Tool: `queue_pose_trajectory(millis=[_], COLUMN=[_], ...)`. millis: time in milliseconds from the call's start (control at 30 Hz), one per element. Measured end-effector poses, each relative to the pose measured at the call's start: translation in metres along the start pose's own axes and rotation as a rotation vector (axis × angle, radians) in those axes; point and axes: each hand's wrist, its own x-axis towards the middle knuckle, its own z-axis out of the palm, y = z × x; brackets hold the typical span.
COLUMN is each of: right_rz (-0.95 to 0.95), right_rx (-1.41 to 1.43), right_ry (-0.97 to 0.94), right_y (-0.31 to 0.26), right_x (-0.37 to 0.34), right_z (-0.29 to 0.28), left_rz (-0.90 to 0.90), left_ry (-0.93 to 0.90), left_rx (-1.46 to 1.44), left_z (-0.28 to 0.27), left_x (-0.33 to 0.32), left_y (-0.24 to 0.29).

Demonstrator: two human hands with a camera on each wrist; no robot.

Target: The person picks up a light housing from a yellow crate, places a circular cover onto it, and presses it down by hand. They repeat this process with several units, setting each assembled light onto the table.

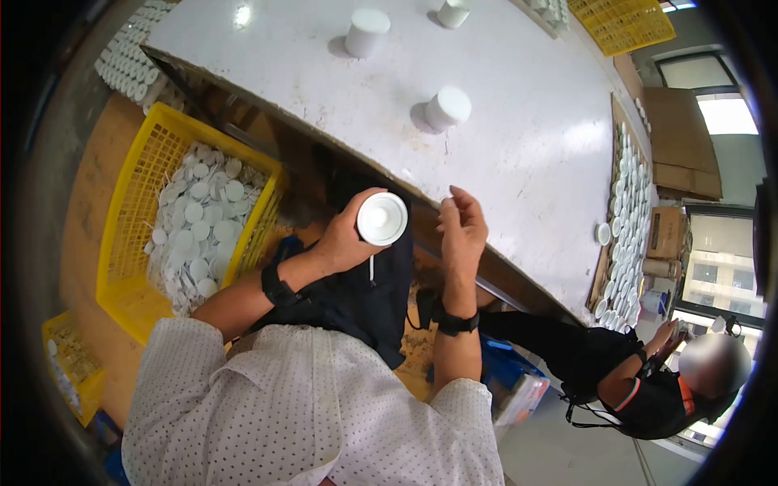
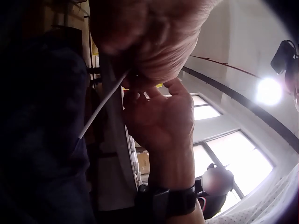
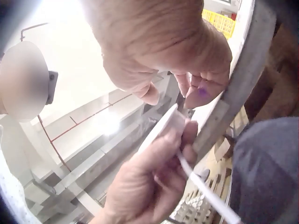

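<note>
My left hand (image 1: 344, 241) grips a round white cup-like piece (image 1: 382, 219) at the table's near edge, its fingers and thumb around the side. A thin white stick or tube (image 3: 205, 186) slants down from below the piece; where it attaches is hidden. My right hand (image 1: 463, 235) is raised to the right of the piece, apart from it, with relaxed, bent fingers and nothing visible in them. In the right wrist view, its thumb and fingers are spread above the rim of the white piece (image 3: 163, 125). The left wrist view shows the left palm (image 2: 159, 37) close up.
Three white cylinders, including one nearby (image 1: 448, 108), stand on the table (image 1: 519, 162). A yellow basket (image 1: 121, 243) of white discs (image 1: 194, 212) is at left. Rows of white round pieces (image 1: 624, 227) line the right side. A person in black (image 1: 648, 397) sits at lower right.
</note>
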Motion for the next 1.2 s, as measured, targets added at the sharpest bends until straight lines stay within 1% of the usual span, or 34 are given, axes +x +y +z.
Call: queue_pose_trajectory(millis=[67,100,133,200,233,300,400,433,500,533,600,633,700,900,1033,1100,1133,1200], right_rz=[-0.129,-0.185,-0.174,-0.134,-0.147,-0.026,-0.022,-0.029,0.056,0.049,0.132,0.127,0.171,0.164,0.157,0.131,0.132,0.133], right_rx=[-0.250,-0.286,-0.296,-0.214,-0.212,-0.201,-0.237,-0.236,-0.163,-0.162,0.046,0.047,0.193,0.298,0.361,0.400,0.401,0.510], right_ry=[0.086,0.118,0.132,0.164,0.162,0.131,0.079,0.074,0.038,0.038,-0.025,-0.020,-0.023,0.047,0.034,0.121,0.123,0.095], right_y=[-0.012,-0.017,-0.022,-0.015,-0.022,-0.034,-0.027,-0.028,-0.027,-0.025,-0.020,-0.021,-0.023,-0.019,-0.013,-0.013,-0.010,0.000], right_x=[0.032,0.049,0.068,0.112,0.121,0.135,0.156,0.158,0.159,0.161,0.164,0.163,0.161,0.157,0.155,0.146,0.146,0.145], right_z=[-0.003,-0.002,0.000,0.005,0.011,0.023,0.029,0.029,0.025,0.023,0.020,0.019,0.019,0.016,0.010,0.006,0.005,0.001], left_rz=[-0.034,-0.040,-0.026,-0.060,-0.080,-0.065,-0.069,-0.079,-0.081,-0.088,-0.087,-0.089,-0.084,-0.081,-0.092,-0.096,-0.075,-0.056], left_ry=[-0.011,-0.002,0.002,-0.009,-0.004,0.023,0.056,0.063,0.075,0.076,0.072,0.067,0.062,0.064,0.054,0.048,0.069,0.080], left_rx=[-0.046,-0.033,-0.032,-0.020,-0.021,-0.007,0.005,0.019,0.033,0.039,0.044,0.039,0.031,-0.007,-0.005,-0.003,0.003,0.008], left_z=[-0.004,-0.007,-0.010,-0.016,-0.019,-0.024,-0.034,-0.037,-0.039,-0.039,-0.039,-0.038,-0.037,-0.038,-0.038,-0.037,-0.036,-0.035], left_x=[-0.004,-0.006,-0.007,-0.011,-0.012,-0.016,-0.020,-0.021,-0.021,-0.021,-0.020,-0.019,-0.018,-0.020,-0.021,-0.022,-0.022,-0.024], left_y=[-0.001,0.001,0.002,0.003,0.002,-0.001,-0.004,-0.004,-0.004,-0.003,-0.002,-0.002,-0.001,-0.003,-0.004,-0.004,-0.007,-0.008])
